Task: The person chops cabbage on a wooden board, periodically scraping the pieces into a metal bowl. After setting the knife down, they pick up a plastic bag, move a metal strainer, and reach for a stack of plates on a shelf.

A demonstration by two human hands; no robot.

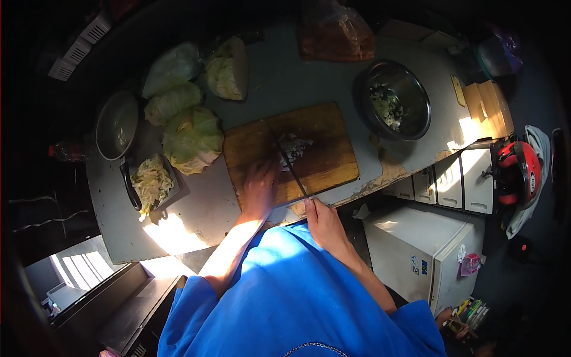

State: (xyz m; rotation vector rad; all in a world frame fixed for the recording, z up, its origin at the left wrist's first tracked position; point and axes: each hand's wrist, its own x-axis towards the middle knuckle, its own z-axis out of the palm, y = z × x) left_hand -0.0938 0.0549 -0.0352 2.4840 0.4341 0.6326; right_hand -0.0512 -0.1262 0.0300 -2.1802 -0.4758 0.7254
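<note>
A wooden cutting board (333,134) lies near the table's front edge. My right hand (326,223) is closed round the handle of a kitchen knife (289,165), its dark blade slanting across the board. Small pale chopped pieces (295,144), apparently cabbage, lie beside the blade. My left hand (260,187) rests on the board's left part, just left of the blade. Its fingers are bent and in shadow, so whatever is under them is hidden. Right of the board, a metal bowl (421,110) holds chopped pale green and white pieces (386,108).
Left of the board are large cabbage leaves (193,143), a heap of cabbage scraps (153,183) and a frying pan (117,126). A cut cabbage (228,70) and a plastic bag (337,38) stand behind. Below right are a white cabinet (416,238) and a red helmet (517,172).
</note>
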